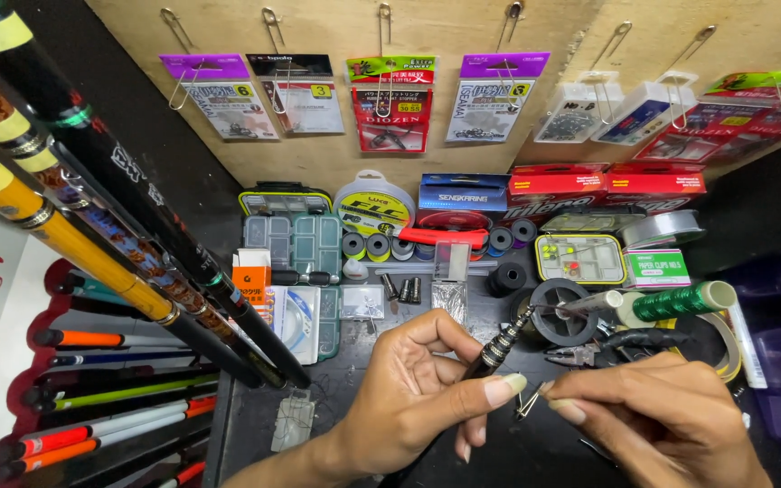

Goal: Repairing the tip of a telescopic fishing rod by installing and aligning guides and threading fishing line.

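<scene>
Centrally, low in the view from the head camera, two bare hands are seen close together above a dark workbench [336,352]. The left hand [409,384] is curled, with thumb and forefinger pressed together around a slim black rod tip [499,348] banded with pale rings; the rod tip is held slanting up and away to the right of the pinch. The right hand [662,411] is set just beside it, thumb and forefinger pinched on a small metal wire clip [528,404], which is held just below the rod tip and close to the left thumbnail. Whether the clip touches the rod cannot be told.

Just beyond the grip, a black spool [564,312], a green-wrapped spool [680,301] and dark pliers [612,345] are laid on the bench. Further back, clear tackle boxes [305,244] and a yellow-edged box [580,259] are set out, with hanging hook packets [390,104] pinned to a wooden board above. Well to the left of the grip, several fishing rods [119,244] are leaned diagonally, and coloured floats [110,425] are stored below them.
</scene>
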